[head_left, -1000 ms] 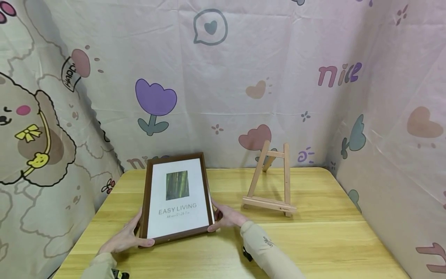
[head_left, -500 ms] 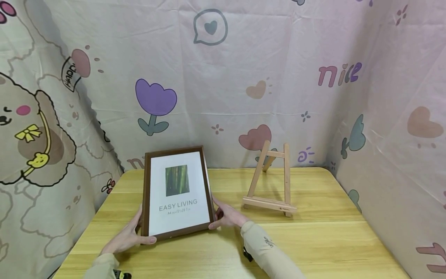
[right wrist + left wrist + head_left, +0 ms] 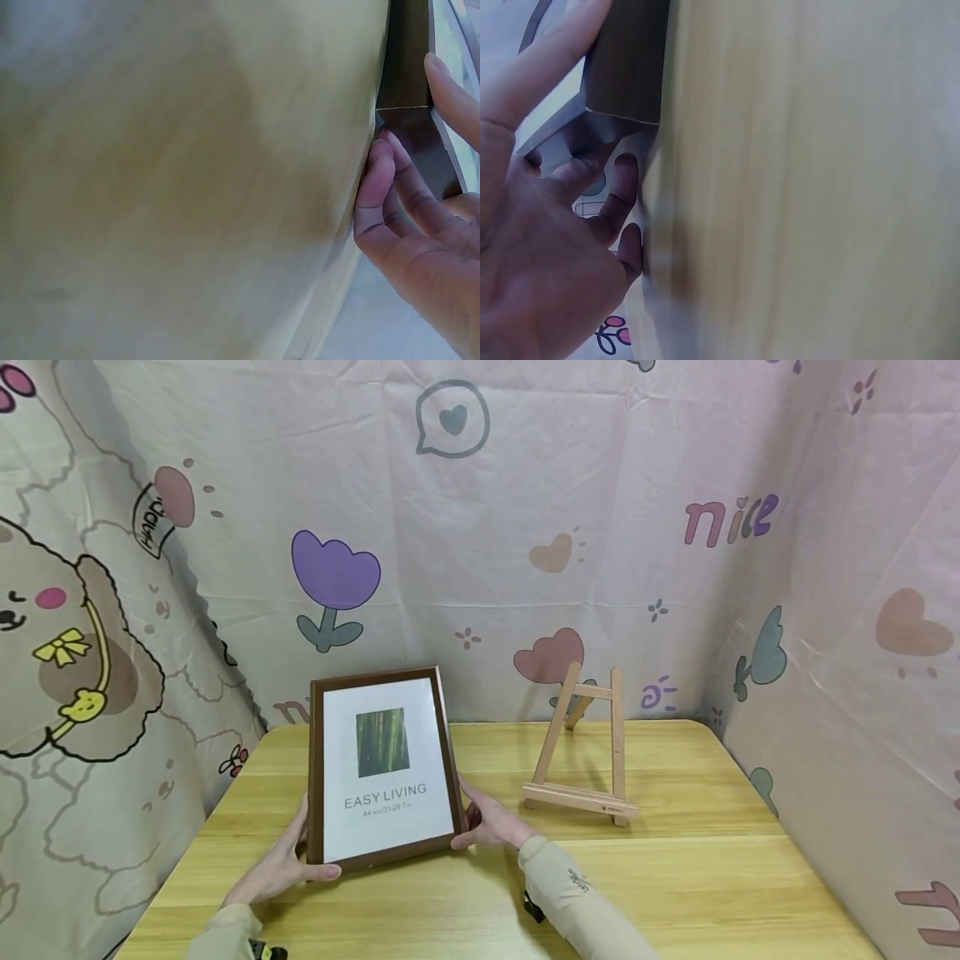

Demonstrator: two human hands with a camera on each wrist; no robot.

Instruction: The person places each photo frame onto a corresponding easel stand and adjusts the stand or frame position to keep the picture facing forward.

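A brown-rimmed picture frame (image 3: 386,860) with a white "EASY LIVING" insert leans back at the left half of the table, its lower edge toward me. My left hand (image 3: 273,864) grips its lower left corner, thumb along the front of the bottom rim and fingers at the side. At the lower right corner my right hand (image 3: 491,822) holds it the same way. Both wrist views show the frame's dark outer edge, with the left hand (image 3: 547,247) and right hand (image 3: 427,225) curled about the corners. The back of the frame is hidden.
A small wooden easel (image 3: 618,735) stands on the right half of the wooden table (image 3: 697,877), apart from the right hand. Printed cloth (image 3: 480,527) hangs behind the table and along both sides.
The picture frame's top edge has risen and the frame stands more upright. Its lower edge has shifted slightly up and right with both hands. The easel has stayed put.
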